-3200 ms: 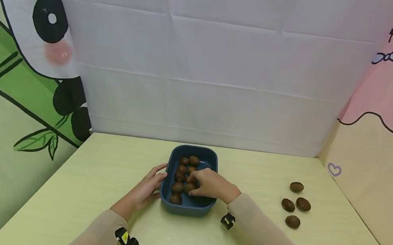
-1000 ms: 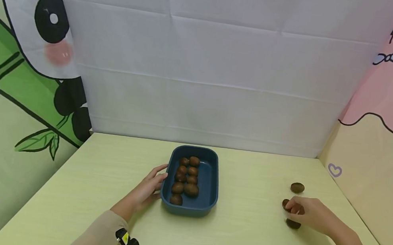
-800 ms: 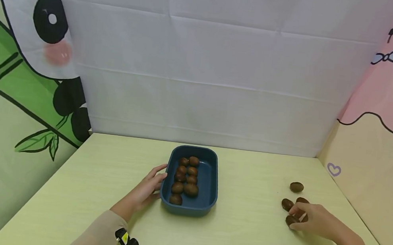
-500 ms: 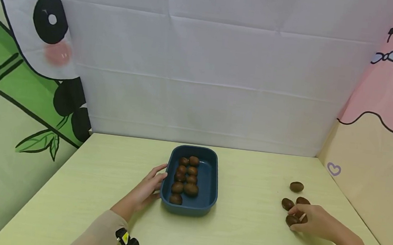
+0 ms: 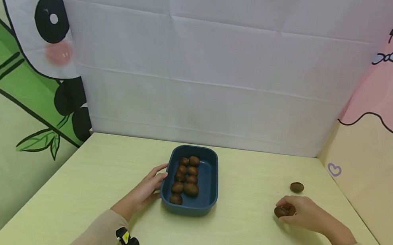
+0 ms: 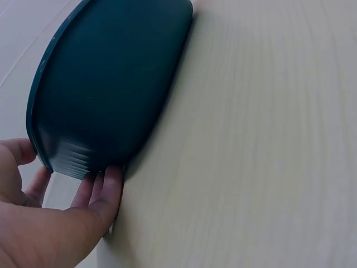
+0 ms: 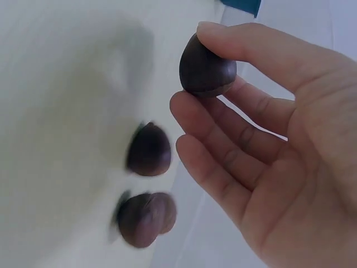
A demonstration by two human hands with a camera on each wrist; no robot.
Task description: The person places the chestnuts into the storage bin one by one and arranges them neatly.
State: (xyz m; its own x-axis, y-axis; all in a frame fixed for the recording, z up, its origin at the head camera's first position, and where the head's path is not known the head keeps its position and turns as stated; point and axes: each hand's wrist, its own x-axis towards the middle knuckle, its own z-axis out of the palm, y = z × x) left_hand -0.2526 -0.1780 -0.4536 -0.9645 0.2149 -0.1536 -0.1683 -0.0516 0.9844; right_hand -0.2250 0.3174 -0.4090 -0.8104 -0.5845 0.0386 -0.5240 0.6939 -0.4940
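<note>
In the head view my left hand (image 5: 147, 189) rests against the left outer side of a dark blue box (image 5: 210, 192); its fingertips touch the wall in the left wrist view. Inside the box, several brown chestnuts (image 5: 191, 190) lie in two columns, the right one shorter. To the right, my right hand (image 5: 305, 216) pinches a chestnut (image 7: 206, 70) between thumb and fingers, above the table. Beyond the held chestnut, blurred loose chestnuts (image 7: 149, 151) lie on the table in the right wrist view. From the head, the hand hides most of these.
One loose chestnut (image 5: 296, 187) lies on the pale yellow table (image 5: 241, 239) behind my right hand. A white cloth backdrop (image 5: 206, 99) rises at the table's far edge, with printed panels on both sides.
My right hand has let go of a chestnut in the box's right column and moved right to the loose ones. It has picked one up and shifted slightly left. My left hand stays put.
</note>
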